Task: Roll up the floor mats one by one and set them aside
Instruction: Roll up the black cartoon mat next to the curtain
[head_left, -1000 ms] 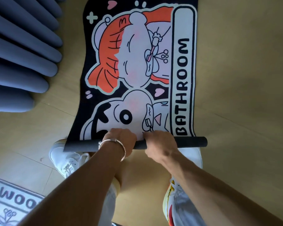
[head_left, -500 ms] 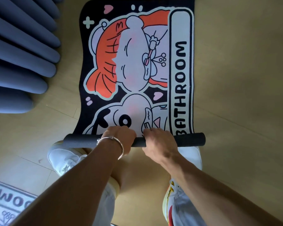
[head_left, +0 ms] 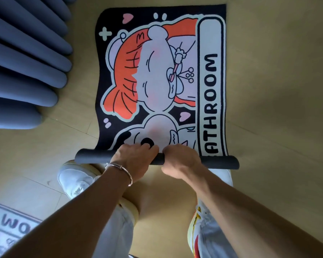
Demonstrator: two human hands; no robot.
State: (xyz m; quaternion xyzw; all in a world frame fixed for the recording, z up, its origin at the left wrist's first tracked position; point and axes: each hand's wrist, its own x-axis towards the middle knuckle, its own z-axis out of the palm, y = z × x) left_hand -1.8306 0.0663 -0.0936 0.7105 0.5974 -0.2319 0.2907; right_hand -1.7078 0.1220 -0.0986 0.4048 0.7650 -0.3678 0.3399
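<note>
Pale wood floor (head_left: pixel 268 90). Left hand (head_left: pixel 136 161) and right hand (head_left: pixel 179 161) grip the rolled near end of the bathroom mat (head_left: pixel 157 71), side by side at mid-roll; remainder lies flat ahead. Recommend even pressure, roll kept square to the mat's long edges.

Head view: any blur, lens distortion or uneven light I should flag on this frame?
Head view: wide-angle bend bows the edges of the bathroom mat, its print sharp; left hand and right hand gripping its rolled end look slightly soft; grey mat at lower left is blurred; floor unevenly lit; no glare.
</note>
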